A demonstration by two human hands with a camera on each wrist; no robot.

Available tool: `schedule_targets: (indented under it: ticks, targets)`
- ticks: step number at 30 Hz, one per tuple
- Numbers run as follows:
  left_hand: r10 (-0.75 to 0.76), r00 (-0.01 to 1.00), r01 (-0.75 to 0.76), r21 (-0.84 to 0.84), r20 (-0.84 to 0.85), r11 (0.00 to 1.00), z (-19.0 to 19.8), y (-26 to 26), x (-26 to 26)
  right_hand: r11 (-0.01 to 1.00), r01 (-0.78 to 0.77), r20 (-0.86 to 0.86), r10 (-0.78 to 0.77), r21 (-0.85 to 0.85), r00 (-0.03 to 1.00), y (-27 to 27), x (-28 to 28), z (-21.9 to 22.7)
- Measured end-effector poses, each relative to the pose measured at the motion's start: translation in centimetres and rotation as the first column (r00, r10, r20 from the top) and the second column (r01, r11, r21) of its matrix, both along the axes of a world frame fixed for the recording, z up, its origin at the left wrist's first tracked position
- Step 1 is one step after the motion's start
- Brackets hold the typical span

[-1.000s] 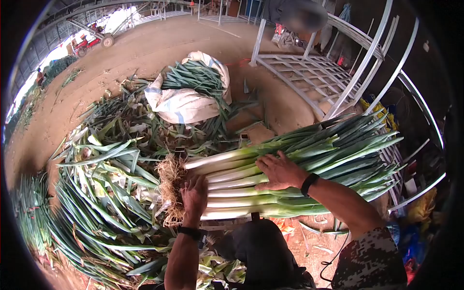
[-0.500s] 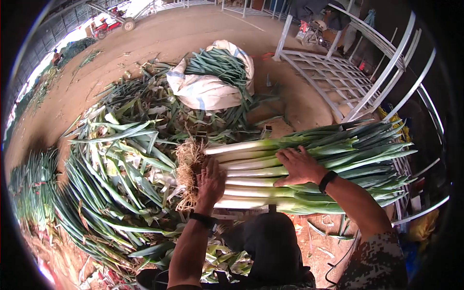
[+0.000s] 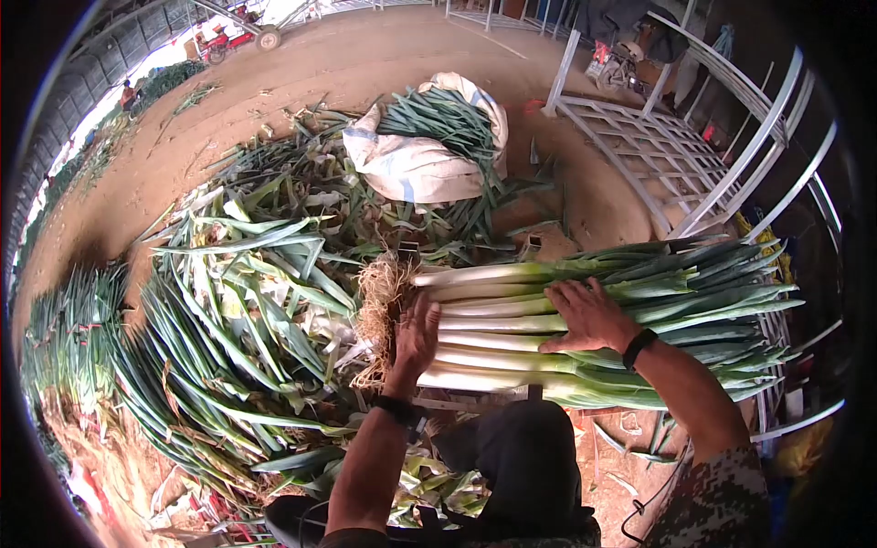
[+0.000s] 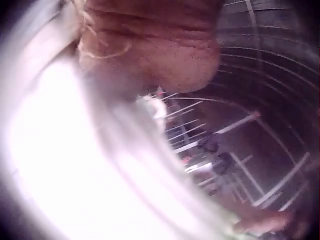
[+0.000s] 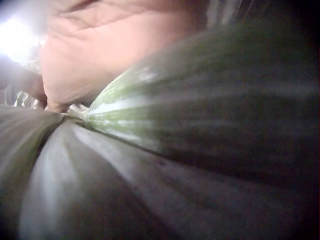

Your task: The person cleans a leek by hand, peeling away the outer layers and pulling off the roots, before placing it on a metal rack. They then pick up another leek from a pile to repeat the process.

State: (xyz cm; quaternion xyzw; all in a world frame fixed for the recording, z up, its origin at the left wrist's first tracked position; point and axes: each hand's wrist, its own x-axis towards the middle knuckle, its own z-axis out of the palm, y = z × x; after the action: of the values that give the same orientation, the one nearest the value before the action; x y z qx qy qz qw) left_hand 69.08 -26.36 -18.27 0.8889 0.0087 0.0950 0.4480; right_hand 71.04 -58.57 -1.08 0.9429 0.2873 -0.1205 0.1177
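A broad row of leeks (image 3: 498,342) lies side by side in front of me, white shafts to the left and green leaves to the right. Their tangled, straw-coloured roots (image 3: 379,315) form a fringe at the left end. My left hand (image 3: 417,336) rests at the white ends, right beside the roots, with straight fingers. Spread flat, my right hand (image 3: 589,317) lies across the shafts where white turns green. In the right wrist view its palm (image 5: 115,45) is close against the leek leaves (image 5: 190,110). Glare whitens the shafts in the left wrist view.
Beyond the row stands a white sack (image 3: 420,169) stuffed with green leaves. Stripped leaves (image 3: 265,265) pile up on the left, with tied bundles (image 3: 73,329) farther out. A metal frame (image 3: 644,155) stands at the back right. My dark-clothed leg (image 3: 530,452) is below the row.
The head view has swung left, so everything sits farther right in it. My left hand has edged slightly away from me along the root end; my right hand stays on the leeks.
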Motion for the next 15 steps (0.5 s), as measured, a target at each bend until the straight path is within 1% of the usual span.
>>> schedule_targets:
  ticks: [1, 2, 3, 4, 5, 7, 9, 11, 12, 13, 14, 15]
  targets:
    - [-0.053, 0.998, 0.046, -0.2, -0.029, 0.979, -0.1, 0.4, 0.1, 1.0, 0.011, -0.007, -0.011, -0.006, 1.0, -0.1, -0.2, -0.1]
    - [-0.102, 0.994, 0.077, -0.391, -0.043, 0.917, 0.2, 1.4, 0.8, 1.0, 0.014, -0.008, -0.014, -0.011, 1.0, -0.1, 0.0, -0.1]
    - [-0.151, 0.987, 0.098, -0.564, -0.049, 0.82, 0.4, 2.2, 1.3, 1.0, 0.017, -0.012, -0.017, -0.011, 1.0, 0.1, 0.1, -0.1]
    - [-0.171, 0.981, 0.053, -0.715, -0.094, 0.697, 4.2, 2.5, -0.1, 1.0, 0.015, -0.008, -0.015, -0.008, 1.0, 0.2, 0.2, -0.1]
    - [-0.14, 0.984, -0.014, -0.823, -0.113, 0.568, 3.4, 3.3, 0.2, 1.0, 0.014, -0.006, -0.014, -0.004, 1.0, 0.1, 0.1, 0.0]
    - [-0.175, 0.984, 0.057, -0.904, -0.02, 0.423, 8.5, 4.6, -2.4, 1.0, 0.011, -0.004, -0.011, 0.001, 1.0, 0.0, 0.1, -0.1]
    - [-0.1, 0.995, 0.036, -0.924, -0.002, 0.381, 11.1, 6.6, -5.2, 1.0, 0.004, 0.005, -0.004, 0.01, 1.0, 0.0, 0.3, -0.2]
    - [-0.059, 0.998, -0.004, -0.925, -0.028, 0.38, 11.5, 9.8, -8.2, 1.0, 0.022, -0.008, -0.022, -0.007, 1.0, 0.1, 0.2, 0.2]
    - [0.032, 0.995, -0.1, -0.898, -0.096, 0.428, 11.6, 11.5, -9.8, 0.999, 0.031, -0.024, -0.031, -0.015, 0.999, 0.3, 0.2, 0.5]
    - [0.099, 0.989, -0.148, -0.866, -0.114, 0.478, 11.8, 13.5, -11.7, 0.999, 0.031, -0.044, -0.032, -0.023, 0.999, 0.6, 0.2, 0.7]
    - [0.152, 0.979, -0.194, -0.842, -0.135, 0.503, 12.0, 15.9, -13.9, 0.999, 0.042, -0.066, -0.043, -0.023, 0.997, 0.8, 0.3, 1.0]
    - [0.216, 0.964, -0.249, -0.813, -0.155, 0.526, 12.7, 18.3, -16.4, 0.996, 0.088, -0.113, -0.091, -0.034, 0.989, 1.9, -0.2, 2.3]
